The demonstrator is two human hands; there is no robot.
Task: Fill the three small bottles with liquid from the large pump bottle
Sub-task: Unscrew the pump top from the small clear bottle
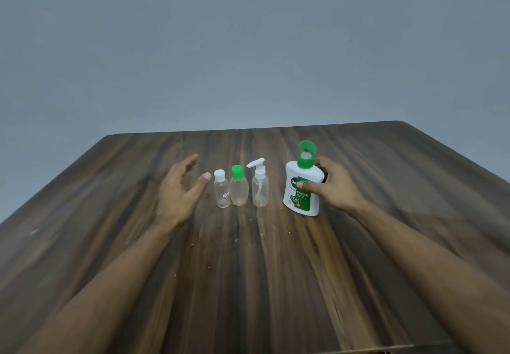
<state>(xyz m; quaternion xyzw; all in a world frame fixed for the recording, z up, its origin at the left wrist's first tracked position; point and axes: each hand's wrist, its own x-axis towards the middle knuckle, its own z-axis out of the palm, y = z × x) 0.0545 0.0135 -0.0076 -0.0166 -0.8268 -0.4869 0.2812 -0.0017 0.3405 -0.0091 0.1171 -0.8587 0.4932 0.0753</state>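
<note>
Three small clear bottles stand in a row on the wooden table [276,271]: a white-capped bottle [222,190] at the left, a green-capped bottle [239,191] in the middle, and a white spray-top bottle [260,185] at the right. All three are capped and upright. To their right stands the large white pump bottle [300,185] with a green pump and green label. My right hand [334,185] wraps around its right side, thumb across the label. My left hand [182,188] hovers open just left of the white-capped bottle, thumb near its cap, not touching.
Small crumbs lie scattered on the dark wood-grain table in front of the bottles. A plain grey wall stands behind the table's far edge [248,130]. The table's right corner falls away at the far right.
</note>
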